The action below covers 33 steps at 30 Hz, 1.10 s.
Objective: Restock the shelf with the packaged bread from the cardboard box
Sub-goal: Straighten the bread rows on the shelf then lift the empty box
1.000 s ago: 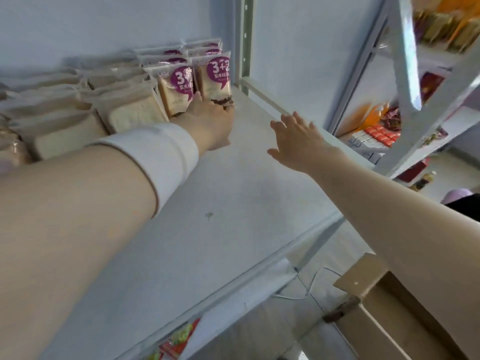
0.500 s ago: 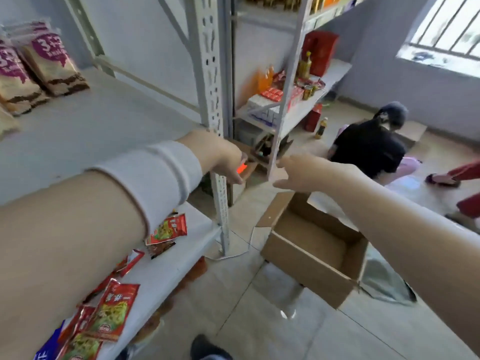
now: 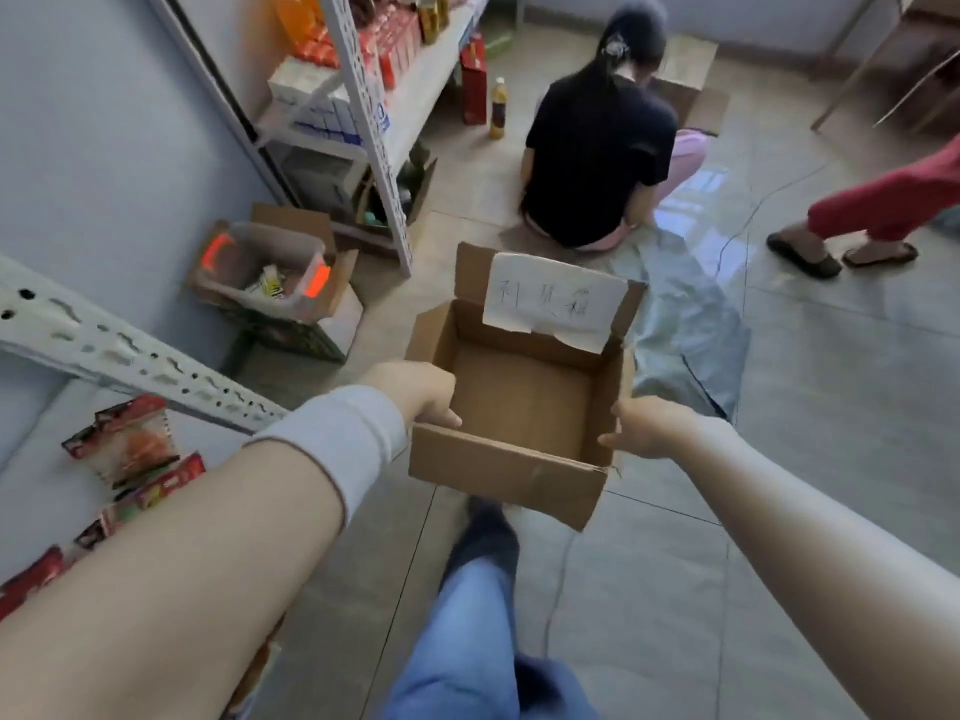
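An open brown cardboard box (image 3: 519,387) stands on the tiled floor below me, with nothing visible inside. A white paper label with handwriting is stuck on its raised far flap. My left hand (image 3: 415,389) grips the box's left wall at the rim, fingers curled over the edge. On the right wall, my right hand (image 3: 647,426) takes hold of the rim the same way. No packaged bread is in view. The white shelf (image 3: 31,459) is at my lower left.
Red snack packets (image 3: 130,446) lie on the lower shelf. A perforated white shelf post (image 3: 130,356) crosses left. A box with a clear bin (image 3: 270,275) sits by the wall. A person in a black top (image 3: 597,148) crouches ahead; another person's feet (image 3: 831,252) stand at right.
My view has swung from the bread on the shelf down to the floor. Both hands left the shelf and came down onto the box's two side walls.
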Motion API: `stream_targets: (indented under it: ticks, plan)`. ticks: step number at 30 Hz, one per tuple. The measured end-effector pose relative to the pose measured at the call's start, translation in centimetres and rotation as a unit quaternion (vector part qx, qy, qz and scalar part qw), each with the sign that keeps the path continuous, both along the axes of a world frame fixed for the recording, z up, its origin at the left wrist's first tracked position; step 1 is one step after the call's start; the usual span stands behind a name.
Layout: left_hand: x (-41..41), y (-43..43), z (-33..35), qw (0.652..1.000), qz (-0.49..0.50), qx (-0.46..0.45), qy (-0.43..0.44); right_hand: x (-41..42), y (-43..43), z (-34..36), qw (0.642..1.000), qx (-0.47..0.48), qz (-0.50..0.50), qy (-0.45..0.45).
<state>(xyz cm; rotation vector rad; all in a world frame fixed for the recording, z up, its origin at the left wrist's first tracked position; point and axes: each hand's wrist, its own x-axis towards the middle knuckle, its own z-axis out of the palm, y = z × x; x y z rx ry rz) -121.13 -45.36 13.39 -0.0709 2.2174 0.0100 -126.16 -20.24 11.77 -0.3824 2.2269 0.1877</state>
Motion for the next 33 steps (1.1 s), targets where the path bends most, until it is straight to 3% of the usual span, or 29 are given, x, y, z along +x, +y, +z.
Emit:
stream_targets:
  ticks: [8, 11, 14, 16, 19, 25, 29, 33]
  plan:
    - [-5.5, -2.3, -16.0, 0.979, 0.183, 0.089, -0.005, -4.2, 2.2, -13.7, 0.969, 0.007, -0.215, -0.124]
    - [-6.1, -3.5, -20.7, 0.945, 0.307, 0.109, 0.024, -5.9, 3.2, -17.5, 0.943, -0.031, -0.316, -0.096]
    - [-7.9, -4.8, -26.2, 0.875, 0.457, 0.119, 0.105, -8.5, 4.2, -22.5, 0.907, -0.088, -0.409, -0.058]
    - [-9.0, -5.4, -30.1, 0.844, 0.5, 0.12, 0.152, -9.4, 4.6, -26.2, 0.877, -0.145, -0.458, -0.021]
    - [-9.6, -6.1, -34.1, 0.826, 0.512, 0.123, 0.202, -9.0, 4.6, -30.5, 0.837, -0.226, -0.495, 0.055]
    - [-8.4, -7.2, -35.5, 0.825, 0.486, 0.11, 0.267, -7.5, 4.0, -33.3, 0.778, -0.239, -0.56, 0.154]
    - [-6.7, -6.9, -33.8, 0.822, 0.486, 0.117, 0.274, -7.0, 3.7, -31.4, 0.789, -0.223, -0.549, 0.162]
    - [-2.5, -5.7, -29.0, 0.79, 0.535, 0.123, 0.275, -5.8, 4.2, -26.6, 0.807, -0.225, -0.526, 0.149]
